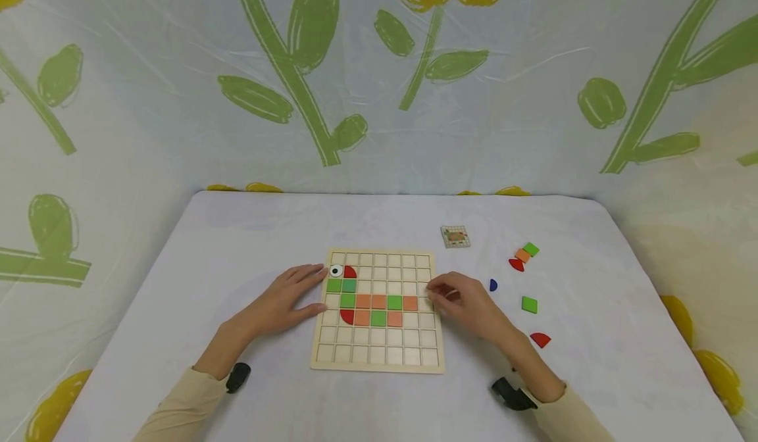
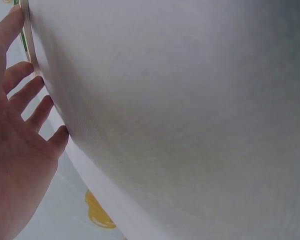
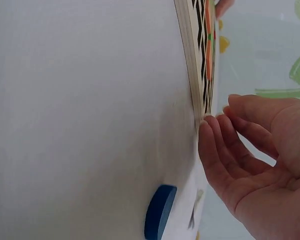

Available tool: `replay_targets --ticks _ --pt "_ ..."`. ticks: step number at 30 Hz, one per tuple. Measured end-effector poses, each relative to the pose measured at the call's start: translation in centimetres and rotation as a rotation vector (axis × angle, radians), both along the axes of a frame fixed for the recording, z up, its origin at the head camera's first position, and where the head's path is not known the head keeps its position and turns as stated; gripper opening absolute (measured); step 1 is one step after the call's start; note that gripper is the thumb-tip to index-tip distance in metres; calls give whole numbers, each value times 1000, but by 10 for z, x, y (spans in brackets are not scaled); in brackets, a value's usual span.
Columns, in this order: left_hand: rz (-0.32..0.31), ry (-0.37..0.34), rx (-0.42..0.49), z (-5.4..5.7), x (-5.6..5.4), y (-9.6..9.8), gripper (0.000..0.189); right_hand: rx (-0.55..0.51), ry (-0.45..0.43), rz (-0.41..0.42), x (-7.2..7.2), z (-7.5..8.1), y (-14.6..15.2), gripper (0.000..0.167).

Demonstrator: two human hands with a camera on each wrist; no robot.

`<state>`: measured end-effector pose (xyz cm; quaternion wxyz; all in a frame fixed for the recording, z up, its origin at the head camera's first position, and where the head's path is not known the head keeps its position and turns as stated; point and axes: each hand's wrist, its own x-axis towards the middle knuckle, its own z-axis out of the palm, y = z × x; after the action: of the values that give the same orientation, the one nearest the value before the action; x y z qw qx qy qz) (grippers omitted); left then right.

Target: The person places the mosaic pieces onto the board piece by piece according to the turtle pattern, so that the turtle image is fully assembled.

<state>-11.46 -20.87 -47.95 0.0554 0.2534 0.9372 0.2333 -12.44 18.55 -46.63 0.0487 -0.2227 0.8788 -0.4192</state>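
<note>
A wooden grid board (image 1: 379, 368) lies before me, with green, orange and red pieces set in its cells and a round eye piece (image 1: 336, 271) near the upper left corner. My left hand (image 1: 278, 304) rests at the board's left edge, fingers extended and spread, fingertips at its side. At the right edge is my right hand (image 1: 468, 300), its fingers loosely bent and the thumb near the index finger. No piece shows between its fingertips in the right wrist view. An orange square (image 1: 410, 304) sits in the cell nearest that hand.
Right of the board lie a blue half-round piece (image 1: 493, 285), green squares (image 1: 530, 304), an orange square (image 1: 522, 255) and red quarter-round pieces (image 1: 540, 340). A small picture card (image 1: 455, 237) lies behind the board's right corner. Leaf-printed cloth (image 1: 474, 133) rises behind the table.
</note>
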Motion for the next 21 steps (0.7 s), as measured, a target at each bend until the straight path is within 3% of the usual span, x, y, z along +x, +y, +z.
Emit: replay_targets --ticks 10,21 --pt "-3 -2 2 -1 -1 -2 71 21 83 -32 -3 0 19 20" --pt "-1 4 5 -1 0 -1 72 98 129 -141 -5 -1 50 18"
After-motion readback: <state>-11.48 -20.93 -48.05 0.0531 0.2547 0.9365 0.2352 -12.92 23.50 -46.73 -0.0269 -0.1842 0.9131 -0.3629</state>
